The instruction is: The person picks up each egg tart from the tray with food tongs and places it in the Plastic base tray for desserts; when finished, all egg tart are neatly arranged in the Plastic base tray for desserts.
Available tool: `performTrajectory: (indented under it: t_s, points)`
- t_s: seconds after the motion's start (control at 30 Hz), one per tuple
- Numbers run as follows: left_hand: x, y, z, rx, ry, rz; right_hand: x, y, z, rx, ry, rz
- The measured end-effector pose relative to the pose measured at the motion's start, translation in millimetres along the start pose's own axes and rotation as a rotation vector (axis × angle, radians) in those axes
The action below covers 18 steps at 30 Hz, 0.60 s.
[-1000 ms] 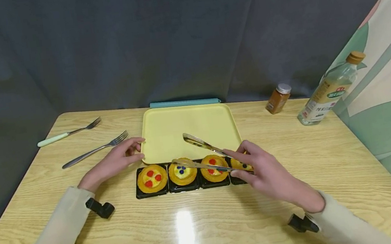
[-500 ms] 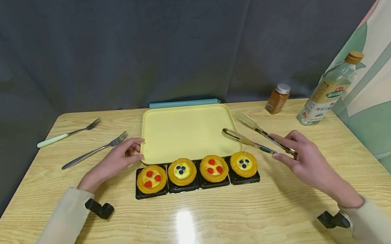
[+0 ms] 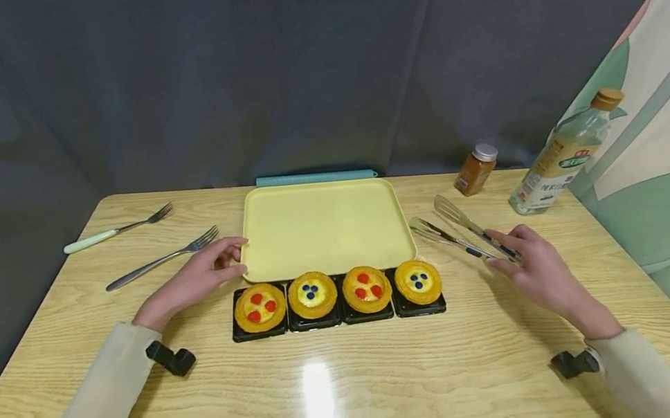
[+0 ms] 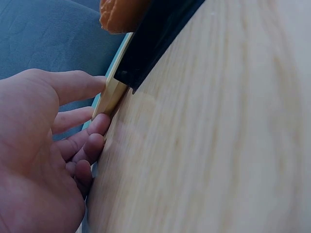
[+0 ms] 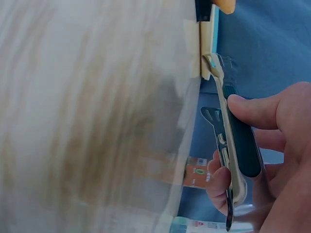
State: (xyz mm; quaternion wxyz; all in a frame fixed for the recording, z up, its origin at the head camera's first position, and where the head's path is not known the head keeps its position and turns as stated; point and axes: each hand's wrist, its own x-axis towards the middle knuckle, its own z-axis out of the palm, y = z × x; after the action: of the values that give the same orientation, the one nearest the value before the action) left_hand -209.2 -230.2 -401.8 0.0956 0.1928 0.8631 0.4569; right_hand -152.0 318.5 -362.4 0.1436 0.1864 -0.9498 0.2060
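Note:
In the head view, the left hand [image 3: 207, 270] touches the left edge of a yellow tray [image 3: 325, 227] with thumb and fingertips. The left wrist view shows its other fingers loosely bent beside the rim. The right hand [image 3: 536, 273] holds metal serving tongs [image 3: 469, 224] by the handles, right of the tray, their arms spread with nothing between them. In front of the tray stands a row of tarts in black holders: red-topped [image 3: 260, 307], blue-topped [image 3: 313, 295], red-topped [image 3: 366, 289] and blue-topped [image 3: 417, 282].
Two forks lie at the left, one with a pale green handle [image 3: 90, 240], one all metal [image 3: 150, 265]. A spice jar [image 3: 474, 169] and a tall bottle [image 3: 563, 156] stand at the back right. Behind the tray lies a teal bar [image 3: 317, 178].
From above the tarts, the right hand has moved right with the tongs, which now point toward the back left beside the tray. The left hand stays at the tray's edge.

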Motion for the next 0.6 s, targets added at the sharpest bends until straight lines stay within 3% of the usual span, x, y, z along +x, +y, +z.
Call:
performTrajectory:
  t_s: [0.33, 0.6]
  points:
    - [1.2, -1.9, 0.4, 0.006, 0.004, 0.005, 5.3, 6.4, 4.6, -0.078, -0.076, -0.006]
    - [0.6, -1.7, 0.3, 0.006, 0.003, 0.003, 5.3, 10.0, 7.4, -0.189, -0.054, -0.053]
